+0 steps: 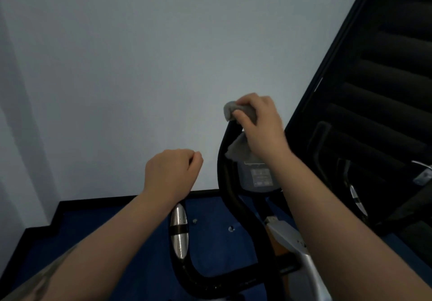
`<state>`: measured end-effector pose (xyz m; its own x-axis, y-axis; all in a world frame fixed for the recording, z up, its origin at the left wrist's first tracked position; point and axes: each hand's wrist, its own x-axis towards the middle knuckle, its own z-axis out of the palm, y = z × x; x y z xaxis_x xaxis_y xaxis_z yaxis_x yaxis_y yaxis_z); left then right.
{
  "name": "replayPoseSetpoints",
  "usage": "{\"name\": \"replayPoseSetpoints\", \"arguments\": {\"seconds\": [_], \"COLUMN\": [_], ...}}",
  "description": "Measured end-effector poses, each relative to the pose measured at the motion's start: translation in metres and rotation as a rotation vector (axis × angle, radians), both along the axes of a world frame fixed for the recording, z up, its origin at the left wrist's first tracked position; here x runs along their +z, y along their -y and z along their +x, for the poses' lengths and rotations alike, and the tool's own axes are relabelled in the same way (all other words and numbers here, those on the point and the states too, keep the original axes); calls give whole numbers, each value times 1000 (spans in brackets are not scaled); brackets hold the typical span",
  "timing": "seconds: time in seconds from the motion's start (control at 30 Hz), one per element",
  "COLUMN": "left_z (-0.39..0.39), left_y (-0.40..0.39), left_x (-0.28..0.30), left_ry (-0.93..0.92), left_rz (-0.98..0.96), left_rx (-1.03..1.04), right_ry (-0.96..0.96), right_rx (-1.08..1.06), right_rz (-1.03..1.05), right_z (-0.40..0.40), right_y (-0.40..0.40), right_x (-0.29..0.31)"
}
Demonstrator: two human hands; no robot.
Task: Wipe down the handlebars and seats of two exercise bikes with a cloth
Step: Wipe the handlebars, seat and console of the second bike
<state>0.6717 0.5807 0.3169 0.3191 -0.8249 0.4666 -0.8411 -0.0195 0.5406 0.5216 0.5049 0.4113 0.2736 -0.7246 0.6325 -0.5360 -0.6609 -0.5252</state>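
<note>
My right hand [259,125] grips a grey cloth [230,110] wrapped over the top end of the bike's black handlebar [225,172]. A loose corner of the cloth hangs below the hand, in front of the grey console [261,179]. My left hand [171,171] hovers to the left with its fingers curled, and nothing shows in it. Its wrist lies above the upper end of the side grip with the silver pulse sensor [178,230]. No seat is in view.
A pale wall fills the view close behind the handlebar. Dark stairs [374,90] slope up at the right, with part of another machine [355,195] beneath them. Blue carpet [93,230] with a black skirting edge lies below. The bike's silver frame [294,242] runs down to the lower right.
</note>
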Motion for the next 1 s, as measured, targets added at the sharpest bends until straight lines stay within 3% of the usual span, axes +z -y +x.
{"name": "replayPoseSetpoints", "arguments": {"seconds": [0.13,0.23,0.33,0.43,0.57,0.73,0.93,1.0], "left_z": [0,0,0,-1,-1,1,3,1], "left_y": [2,1,3,3,5,4,2,2], "left_x": [-2,-3,-5,-5,-7,-7,-5,-5], "left_ry": [1,0,0,-6,-4,35,-8,-12], "left_rz": [-10,-29,-42,-50,-61,-94,-68,-74], "left_rx": [12,-2,-7,-3,1,8,-37,-26], "right_ry": [88,138,329,386,122,29,-261,-335], "right_rx": [-41,35,53,41,98,-19,-1,7], "right_rz": [14,184,146,182,287,-127,60,14], "right_z": [-5,-23,-19,-6,-22,-10,-19,-18], "right_y": [-9,-11,2,-3,-25,-15,-42,-39], "right_x": [-34,-54,-40,-62,-91,-43,-78,-63]}}
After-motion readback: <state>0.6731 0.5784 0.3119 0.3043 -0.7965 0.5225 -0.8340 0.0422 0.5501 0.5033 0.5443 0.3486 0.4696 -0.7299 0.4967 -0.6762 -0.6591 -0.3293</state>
